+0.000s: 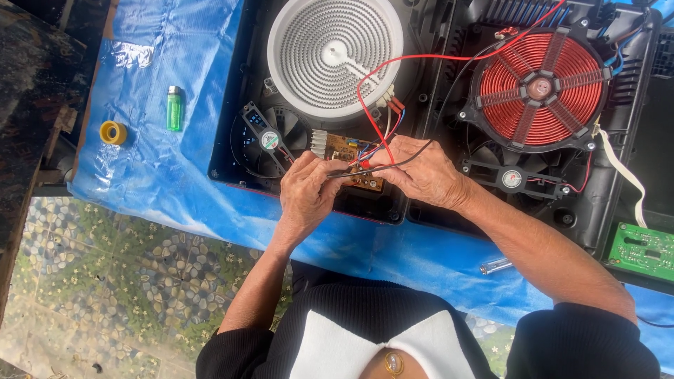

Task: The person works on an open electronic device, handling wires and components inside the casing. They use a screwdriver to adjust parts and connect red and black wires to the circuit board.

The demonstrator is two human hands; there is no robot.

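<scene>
Head view looks straight down on an opened black two-burner cooktop housing [239,151] lying on a crinkled blue plastic sheet [168,175]. Both hands meet near the centre of the frame over a small brown circuit board [345,149] set in the housing. The left hand [307,195] pinches a thin black wire [393,165] between thumb and fingertips, closed on it. The right hand [425,172] is also closed on that wire, with red and blue leads bunched under its fingers.

At 12 o'clock from the hands sits a round white ceramic heating element with a grey spiral [335,50]; a long red wire [435,57] loops from it down to the board. At 2 o'clock lies a round copper-red induction coil with black spokes [539,88]. Two small black cooling fans carry round white-and-green labels at their hubs: one at 10 o'clock [269,140], one at 3 o'clock [512,178].

Far out at 9 o'clock, on the sheet, a translucent green lighter [174,108] stands near a yellow roll of tape [113,132]. At 4 o'clock a green rectangular circuit board [642,250] rests at the frame edge, and a small shiny metal cylinder [496,266] lies on the sheet closer in. Below the sheet shows a pebble-patterned floor [112,281].
</scene>
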